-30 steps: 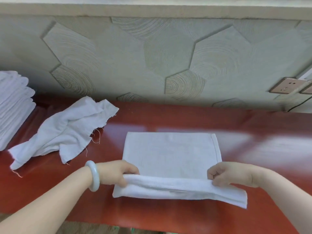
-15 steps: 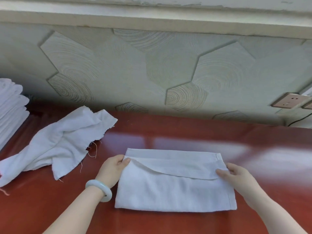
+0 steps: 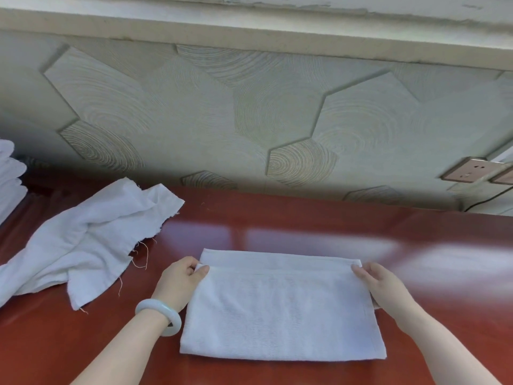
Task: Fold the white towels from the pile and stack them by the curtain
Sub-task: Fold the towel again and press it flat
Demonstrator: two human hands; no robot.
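A white towel [image 3: 280, 307] lies folded in half on the red table [image 3: 277, 218], its doubled far edge nearly lined up. My left hand [image 3: 180, 282] pinches the top layer's far left corner. My right hand [image 3: 380, 284] holds the far right corner, fingers lying along the towel's right edge. A crumpled white towel [image 3: 83, 245] with frayed threads lies on the table to the left. At the far left edge, part of a stack of folded white towels [image 3: 9, 179] shows.
A wall with hexagon panels [image 3: 249, 120] rises right behind the table. Wall sockets [image 3: 469, 173] and a dark cable [image 3: 485, 201] sit at the far right. I wear a pale bangle [image 3: 162, 315] on my left wrist.
Both hands carried the towel's near edge away from me onto the far edge, folding it in half. The top layer now lies flat with its corners at the far edge.
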